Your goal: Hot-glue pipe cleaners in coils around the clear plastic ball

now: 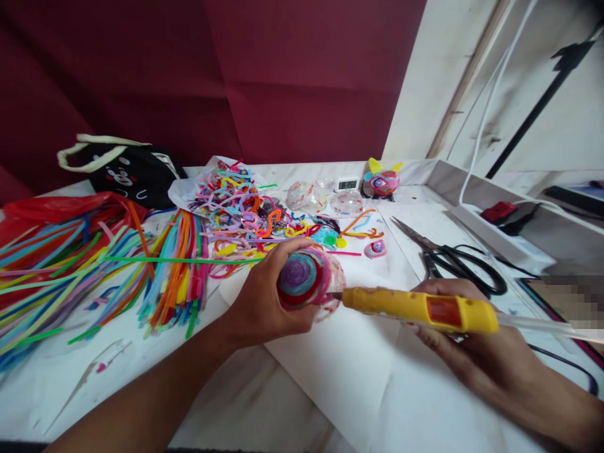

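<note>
In my left hand point(264, 302) is a round ball point(306, 277) wound with pipe cleaners, showing rings of purple, blue, red and pink. Its right side is clear plastic with reddish flecks. My right hand point(453, 340) grips a yellow hot glue gun point(401, 305) with a clear glue stick out of its back end. The gun's nozzle points left at the ball's pink edge; whether it touches cannot be made out. Beyond the ball lies a small pink pipe-cleaner piece with a purple centre point(376, 249).
Black-handled scissors point(448, 255) lie behind my right hand, near a white power strip point(509, 236). Pipe cleaner bundles point(174, 270) cover the left side. Curled scraps point(250, 207), clear plastic domes point(346, 202), a small clock point(346, 184) and a decorated ball point(382, 181) stand at the back.
</note>
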{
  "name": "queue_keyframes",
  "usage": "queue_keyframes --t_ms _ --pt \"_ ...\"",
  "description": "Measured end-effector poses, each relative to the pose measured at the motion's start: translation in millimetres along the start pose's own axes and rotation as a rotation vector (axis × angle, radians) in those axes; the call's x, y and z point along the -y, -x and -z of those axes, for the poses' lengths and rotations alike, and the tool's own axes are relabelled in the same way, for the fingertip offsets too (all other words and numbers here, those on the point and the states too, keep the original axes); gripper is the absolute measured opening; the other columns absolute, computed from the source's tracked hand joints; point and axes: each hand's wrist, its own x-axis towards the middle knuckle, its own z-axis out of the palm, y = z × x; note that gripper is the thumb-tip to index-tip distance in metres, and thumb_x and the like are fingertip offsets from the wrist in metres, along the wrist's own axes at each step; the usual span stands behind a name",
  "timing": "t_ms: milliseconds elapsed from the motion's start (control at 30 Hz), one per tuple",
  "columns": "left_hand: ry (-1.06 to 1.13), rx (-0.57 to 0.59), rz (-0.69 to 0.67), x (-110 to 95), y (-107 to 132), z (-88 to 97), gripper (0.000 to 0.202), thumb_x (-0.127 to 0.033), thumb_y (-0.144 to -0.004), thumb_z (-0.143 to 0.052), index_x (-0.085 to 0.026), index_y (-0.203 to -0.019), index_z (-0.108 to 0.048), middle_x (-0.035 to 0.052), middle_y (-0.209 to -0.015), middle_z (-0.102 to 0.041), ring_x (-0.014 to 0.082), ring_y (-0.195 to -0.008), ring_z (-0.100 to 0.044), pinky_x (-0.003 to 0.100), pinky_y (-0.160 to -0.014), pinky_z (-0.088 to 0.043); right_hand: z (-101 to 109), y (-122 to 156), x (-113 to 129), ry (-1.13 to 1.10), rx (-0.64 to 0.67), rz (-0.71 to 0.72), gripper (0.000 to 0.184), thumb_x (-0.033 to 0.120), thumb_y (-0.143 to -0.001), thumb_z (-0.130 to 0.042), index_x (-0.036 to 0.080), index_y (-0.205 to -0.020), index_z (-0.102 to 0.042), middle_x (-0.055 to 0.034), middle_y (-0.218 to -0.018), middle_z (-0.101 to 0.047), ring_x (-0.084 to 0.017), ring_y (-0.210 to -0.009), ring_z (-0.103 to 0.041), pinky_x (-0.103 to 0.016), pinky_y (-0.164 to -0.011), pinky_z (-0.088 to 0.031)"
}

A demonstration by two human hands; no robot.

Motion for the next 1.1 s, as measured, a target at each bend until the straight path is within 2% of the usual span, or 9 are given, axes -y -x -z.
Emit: queue_keyframes --t_ms 467,800,1100 --pt "-0.006 0.013 -0.013 0.8 -0.1 -0.1 0.071 -0.025 -0.065 -0.076 -0.024 -0.130 -0.046 0.0112 -0.130 -0.059 0.0298 -0.118 -0.061 0.041 -0.102 -0.051 1.6 -0.1 -0.4 0.052 -0.006 0.002 0.018 0.021 -0.093 -0.051 0.026 -0.109 -0.051 -0.0049 -0.102 -0.058 -0.021 -0.084 -0.068 -0.032 -0.062 -0.058" --pt "-0.006 0.019 -0.025 0.3 0.6 -0.4 0.071 -0.024 -0.066 -0.077 -0.021 -0.129 -0.046 0.0121 -0.130 -0.059 0.0294 -0.118 -0.061 0.040 -0.103 -0.050 1.7 7.2 -5.0 0.026 0.054 -0.024 0.021 0.021 -0.092 -0.053 0.028 -0.112 -0.052 -0.0043 -0.107 -0.059 -0.022 -0.093 -0.067 -0.034 -0.069 -0.057" --pt "-0.007 0.019 -0.027 0.4 0.1 -0.8 0.071 -0.026 -0.066 -0.077 -0.023 -0.130 -0.045 0.0116 -0.130 -0.058 0.0296 -0.120 -0.060 0.040 -0.103 -0.050 2.5 10.4 -4.6 0.021 0.067 -0.026 0.026 0.021 -0.090 -0.053 0.029 -0.115 -0.050 -0.0053 -0.106 -0.060 -0.024 -0.091 -0.068 -0.036 -0.069 -0.059"
